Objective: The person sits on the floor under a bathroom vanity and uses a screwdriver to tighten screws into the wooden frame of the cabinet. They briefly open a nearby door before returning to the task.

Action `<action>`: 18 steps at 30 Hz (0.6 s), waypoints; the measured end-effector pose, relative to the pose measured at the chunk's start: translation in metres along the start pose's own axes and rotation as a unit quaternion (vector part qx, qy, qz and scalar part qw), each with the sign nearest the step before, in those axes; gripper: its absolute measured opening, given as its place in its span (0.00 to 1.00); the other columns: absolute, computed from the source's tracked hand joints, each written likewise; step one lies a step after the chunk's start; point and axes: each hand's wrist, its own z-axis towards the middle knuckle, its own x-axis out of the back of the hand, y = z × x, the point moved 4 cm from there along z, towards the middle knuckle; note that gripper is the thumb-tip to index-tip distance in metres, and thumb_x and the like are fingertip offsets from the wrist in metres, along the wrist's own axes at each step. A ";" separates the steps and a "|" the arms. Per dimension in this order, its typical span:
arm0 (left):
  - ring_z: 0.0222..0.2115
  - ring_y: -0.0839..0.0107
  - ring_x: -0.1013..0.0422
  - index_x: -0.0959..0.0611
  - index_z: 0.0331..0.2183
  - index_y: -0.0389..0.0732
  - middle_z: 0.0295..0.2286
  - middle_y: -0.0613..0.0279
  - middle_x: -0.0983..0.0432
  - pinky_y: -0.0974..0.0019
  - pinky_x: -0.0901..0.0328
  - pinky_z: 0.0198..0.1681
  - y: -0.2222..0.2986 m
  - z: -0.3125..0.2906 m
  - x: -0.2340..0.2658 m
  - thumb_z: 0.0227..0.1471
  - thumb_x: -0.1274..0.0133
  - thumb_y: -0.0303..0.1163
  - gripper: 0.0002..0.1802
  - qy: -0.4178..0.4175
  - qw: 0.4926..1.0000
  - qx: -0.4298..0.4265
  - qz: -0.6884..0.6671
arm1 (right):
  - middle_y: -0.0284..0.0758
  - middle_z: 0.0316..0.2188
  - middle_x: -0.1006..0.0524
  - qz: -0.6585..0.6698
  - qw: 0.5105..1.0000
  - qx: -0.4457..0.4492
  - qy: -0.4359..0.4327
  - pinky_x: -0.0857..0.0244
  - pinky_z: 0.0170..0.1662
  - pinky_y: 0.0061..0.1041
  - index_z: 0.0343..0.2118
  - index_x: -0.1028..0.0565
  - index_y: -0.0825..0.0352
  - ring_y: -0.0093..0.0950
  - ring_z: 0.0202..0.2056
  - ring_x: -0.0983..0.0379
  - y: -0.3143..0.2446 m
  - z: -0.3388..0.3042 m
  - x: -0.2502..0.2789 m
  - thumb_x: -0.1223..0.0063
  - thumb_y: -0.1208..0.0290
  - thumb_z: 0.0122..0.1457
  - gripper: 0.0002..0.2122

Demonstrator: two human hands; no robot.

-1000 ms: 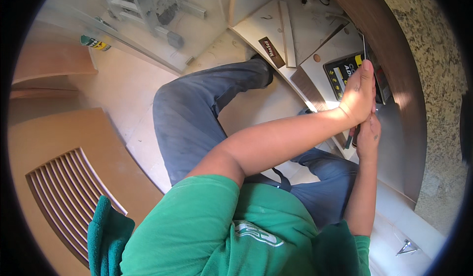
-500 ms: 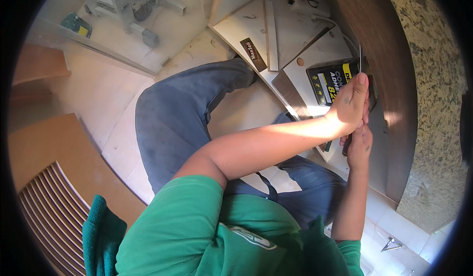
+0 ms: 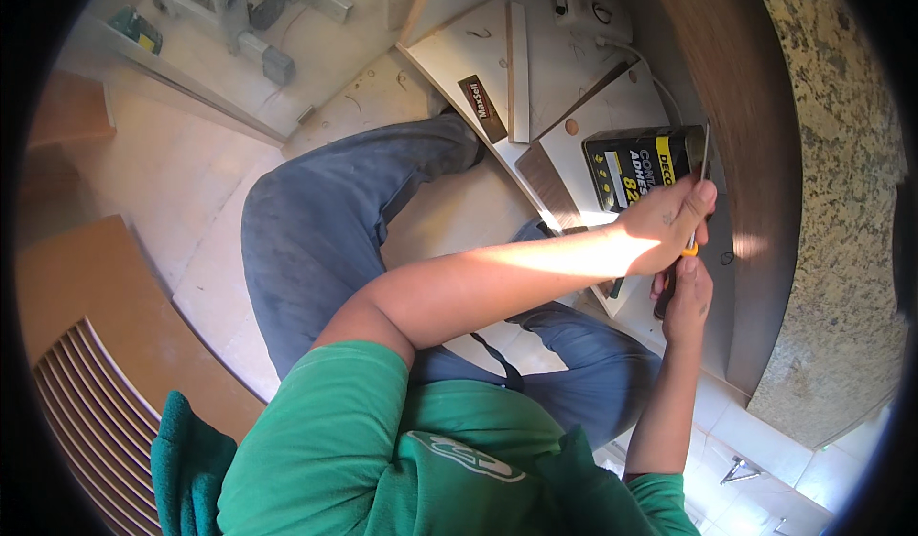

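Note:
A screwdriver with a thin metal shaft, a yellow collar and a dark handle points away from me beside the curved wooden edge. My left hand is closed around its shaft, thumb along the metal. Just nearer to me, my right hand wraps the handle, whose end shows beside the fingers. Behind my left hand lies a black and yellow adhesive can, partly covered by that hand. The screwdriver's tip shows near the can's right end; I cannot tell whether it touches anything.
A white cabinet board bears a wood strip, a small dark box and a white corded device. The wooden edge and speckled stone slab bound the right. A slatted wooden door lies left.
My hands have shifted slightly toward me, and the yellow collar now shows between them. The whole view has slid a little; more of the can is uncovered.

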 end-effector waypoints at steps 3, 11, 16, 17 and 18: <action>0.34 0.70 0.28 0.27 0.44 0.32 0.31 0.55 0.23 0.68 0.33 0.41 -0.004 -0.003 -0.005 0.66 0.73 0.63 0.40 -0.026 0.999 0.010 -0.027 | 0.31 0.21 0.30 0.012 1.000 -0.011 0.013 0.45 0.21 0.17 0.31 0.28 0.68 0.18 0.20 0.35 0.007 -0.007 0.003 0.59 0.40 0.67 0.29; 0.28 0.71 0.27 0.31 0.35 0.38 0.26 0.59 0.27 0.68 0.32 0.33 0.003 0.003 0.000 0.64 0.76 0.67 0.38 -0.016 0.997 0.004 -0.076 | 0.33 0.20 0.30 -0.007 1.000 -0.003 -0.003 0.40 0.25 0.20 0.34 0.29 0.69 0.22 0.21 0.34 0.008 0.003 -0.008 0.62 0.44 0.70 0.26; 0.27 0.71 0.28 0.31 0.35 0.38 0.26 0.59 0.26 0.69 0.32 0.31 -0.003 -0.002 -0.003 0.61 0.79 0.70 0.42 -0.044 0.998 0.028 -0.034 | 0.33 0.20 0.29 0.027 1.000 0.010 0.009 0.40 0.24 0.20 0.34 0.29 0.69 0.22 0.20 0.34 0.013 -0.006 -0.010 0.63 0.43 0.69 0.27; 0.27 0.71 0.28 0.31 0.35 0.38 0.26 0.59 0.26 0.69 0.32 0.31 -0.003 0.001 0.000 0.62 0.79 0.70 0.42 -0.046 0.998 0.028 -0.028 | 0.33 0.20 0.29 0.032 0.999 0.016 0.009 0.40 0.23 0.20 0.34 0.29 0.69 0.22 0.20 0.34 0.013 -0.005 -0.010 0.63 0.43 0.69 0.27; 0.27 0.71 0.28 0.31 0.35 0.38 0.26 0.59 0.26 0.69 0.32 0.31 -0.003 0.002 0.001 0.62 0.79 0.70 0.41 -0.048 0.998 0.028 -0.021 | 0.33 0.20 0.29 0.032 0.999 0.010 0.010 0.40 0.23 0.19 0.35 0.29 0.69 0.22 0.19 0.34 0.012 -0.004 -0.012 0.62 0.43 0.69 0.28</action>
